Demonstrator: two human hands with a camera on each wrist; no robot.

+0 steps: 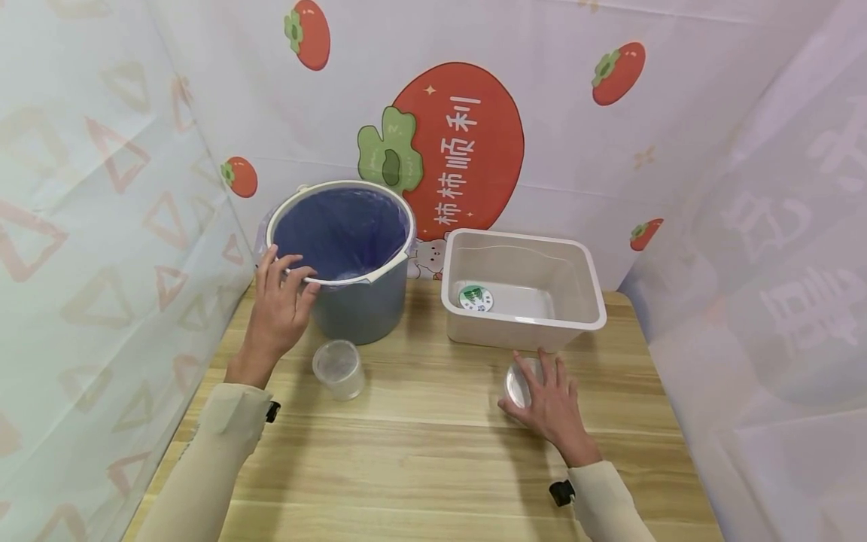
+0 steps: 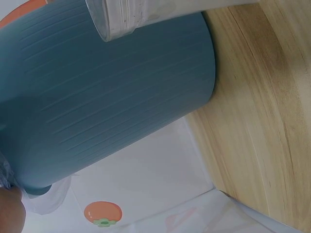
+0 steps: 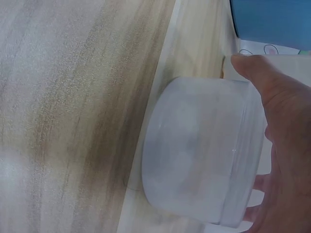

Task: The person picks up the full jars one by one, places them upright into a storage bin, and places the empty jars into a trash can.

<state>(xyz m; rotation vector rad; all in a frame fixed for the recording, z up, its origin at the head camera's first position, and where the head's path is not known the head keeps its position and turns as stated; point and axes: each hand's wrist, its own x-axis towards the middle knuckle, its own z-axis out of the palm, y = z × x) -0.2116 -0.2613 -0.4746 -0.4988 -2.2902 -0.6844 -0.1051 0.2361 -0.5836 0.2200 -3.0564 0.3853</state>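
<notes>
The left hand (image 1: 278,309) is resting on the white rim of the blue-grey bin (image 1: 362,301), its fingers spread apart and bent over the edge, thumb lying along the rim. The right hand (image 1: 552,403) is lying over a small clear container (image 1: 518,384), fingers slightly apart and curving down its side; in the right wrist view the thumb and fingers are cupping its frosted wall (image 3: 204,170). This container is sitting well to the right of the bin, just in front of the white plastic tub (image 1: 589,290). A second clear cup (image 1: 339,369) is standing just in front of the bin, touched by neither hand. Everything is sitting on a pale wooden table (image 1: 420,467), with white sheets printed with red persimmons hanging behind the bin. The right hand is hiding most of its container in the head view, and the left wrist view is showing only the bin's ribbed wall (image 2: 107,102).
</notes>
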